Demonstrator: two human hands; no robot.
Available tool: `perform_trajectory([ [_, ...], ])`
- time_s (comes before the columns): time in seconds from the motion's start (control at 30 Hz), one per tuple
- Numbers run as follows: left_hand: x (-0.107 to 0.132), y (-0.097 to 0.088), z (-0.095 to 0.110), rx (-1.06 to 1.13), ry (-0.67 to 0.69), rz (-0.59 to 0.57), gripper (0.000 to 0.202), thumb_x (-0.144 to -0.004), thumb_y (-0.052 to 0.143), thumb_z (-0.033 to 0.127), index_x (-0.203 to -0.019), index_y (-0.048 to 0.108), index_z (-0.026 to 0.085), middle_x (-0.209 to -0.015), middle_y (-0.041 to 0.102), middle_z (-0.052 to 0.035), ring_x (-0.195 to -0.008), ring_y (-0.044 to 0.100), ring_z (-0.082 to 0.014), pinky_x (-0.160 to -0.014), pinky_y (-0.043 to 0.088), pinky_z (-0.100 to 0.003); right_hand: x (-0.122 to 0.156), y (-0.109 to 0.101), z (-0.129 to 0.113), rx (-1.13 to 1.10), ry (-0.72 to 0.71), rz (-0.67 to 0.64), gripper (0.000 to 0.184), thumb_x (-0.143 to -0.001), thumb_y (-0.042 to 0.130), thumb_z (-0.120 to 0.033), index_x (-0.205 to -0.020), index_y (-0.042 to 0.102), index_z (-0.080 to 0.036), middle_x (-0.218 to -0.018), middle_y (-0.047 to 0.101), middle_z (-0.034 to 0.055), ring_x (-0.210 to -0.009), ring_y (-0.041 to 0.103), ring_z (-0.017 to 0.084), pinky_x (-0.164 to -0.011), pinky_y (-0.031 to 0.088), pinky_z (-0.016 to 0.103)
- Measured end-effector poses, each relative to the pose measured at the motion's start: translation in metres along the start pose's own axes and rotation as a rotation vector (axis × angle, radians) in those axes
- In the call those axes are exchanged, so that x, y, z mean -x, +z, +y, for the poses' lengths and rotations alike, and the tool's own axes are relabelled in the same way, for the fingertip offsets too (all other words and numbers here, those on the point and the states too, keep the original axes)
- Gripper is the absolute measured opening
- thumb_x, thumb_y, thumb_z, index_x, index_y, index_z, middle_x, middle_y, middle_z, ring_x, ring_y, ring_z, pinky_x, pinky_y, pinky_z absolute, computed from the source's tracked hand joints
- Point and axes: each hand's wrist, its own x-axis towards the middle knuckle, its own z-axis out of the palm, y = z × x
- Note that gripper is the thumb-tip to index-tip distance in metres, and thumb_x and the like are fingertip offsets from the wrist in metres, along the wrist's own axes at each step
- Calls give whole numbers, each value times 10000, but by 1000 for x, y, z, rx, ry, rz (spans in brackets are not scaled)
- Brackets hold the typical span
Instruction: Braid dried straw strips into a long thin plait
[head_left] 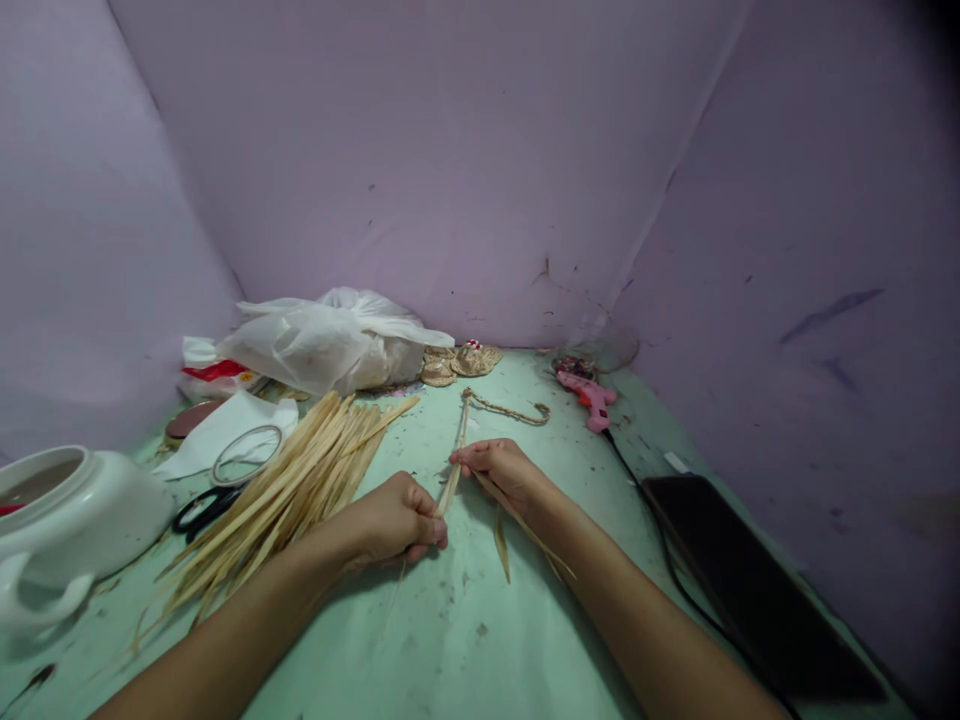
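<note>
My left hand (pixel 405 518) is closed on the lower end of a pale dried-leaf strip (pixel 450 490). Just above and to the right, my right hand (pixel 499 468) pinches the strands where they meet; more loose strip ends (pixel 501 545) hang below it and along the forearm. From my fingers the strands run away to a thin braided cord (pixel 510 410), which lies on the table and ends in a curled hook. Left of my hands lies a bundle of dried strips (pixel 300 490).
A white ceramic pot (pixel 112 510), black-handled scissors (pixel 206 508) and a tape roll (pixel 247 452) stand left. Behind are a white plastic bag (pixel 330 340) and woven pieces (pixel 457 362). At right lie a pink glue gun (pixel 589 398), its cord (pixel 660 540) and a dark flat slab (pixel 750 590).
</note>
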Motion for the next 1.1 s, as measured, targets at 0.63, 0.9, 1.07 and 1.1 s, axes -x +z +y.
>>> perform_trajectory([
  [0.63, 7, -31, 29, -26, -6, 398, 426, -680, 527, 276, -1056, 521, 76, -590, 564, -13, -326, 371, -57, -334, 236, -190, 2, 3, -1, 28, 13, -15, 118, -634, 498, -67, -551, 576, -98, -416, 486, -8, -367, 375, 47, -407, 243, 184],
  [0.9, -43, -6, 37, 313, -38, 57, 145, -695, 449, 182, -636, 537, 84, -501, 510, -13, -360, 433, -55, -341, 285, -165, 3, -13, -3, 161, -85, -262, 104, -588, 544, -156, -493, 532, -116, -424, 479, -16, -411, 410, 63, -457, 296, 190],
  [1.07, -53, -2, 30, 36, 8, 170, 151, -656, 460, 201, -540, 512, 119, -374, 383, 39, -294, 313, -55, -331, 211, -191, -3, -25, -4, 698, -203, -192, 125, -620, 521, -187, -571, 600, -104, -444, 463, -35, -409, 309, 43, -425, 234, 184],
  [1.1, -55, 0, 29, -53, -6, 224, 155, -643, 461, 200, -511, 497, 127, -360, 366, 39, -299, 310, -60, -343, 211, -198, -3, -24, -5, 817, -226, -151, 144, -625, 515, -195, -588, 616, -99, -461, 482, -25, -423, 329, 49, -428, 237, 186],
])
